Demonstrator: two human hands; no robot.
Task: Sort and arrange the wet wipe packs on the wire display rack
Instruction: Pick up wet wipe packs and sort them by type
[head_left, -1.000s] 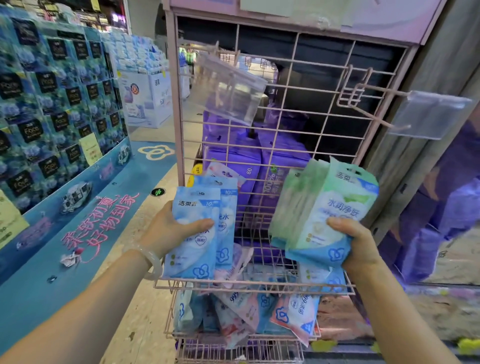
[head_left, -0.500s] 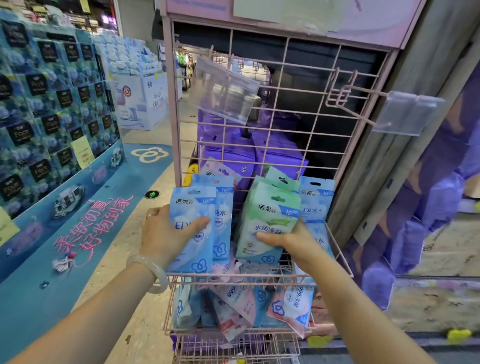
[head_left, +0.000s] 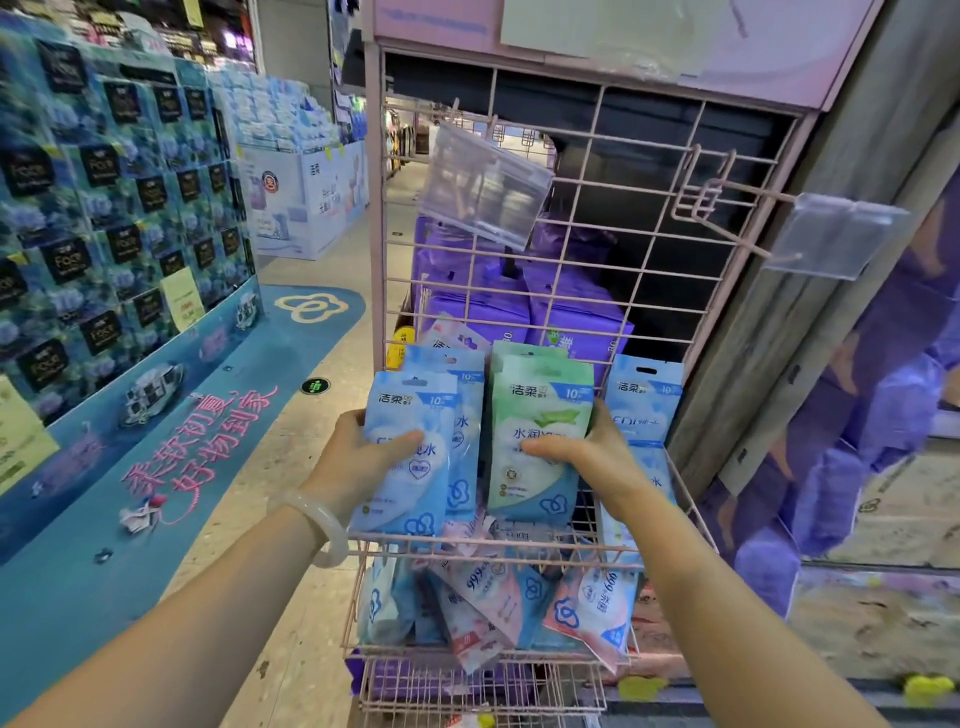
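Head view: pink wire display rack (head_left: 613, 171) ahead, basket tier at mid-height. Left hand (head_left: 358, 457) curled around blue wet wipe packs (head_left: 410, 457), thumb across front face, packs upright at basket's left side. Right hand (head_left: 587, 452) gripping green wet wipe packs (head_left: 540, 431), thumb in front, fingers behind, upright just beside blue stack. More blue packs (head_left: 644, 400) standing right of that hand. Loose pink and blue packs (head_left: 519, 597) jumbled in basket below.
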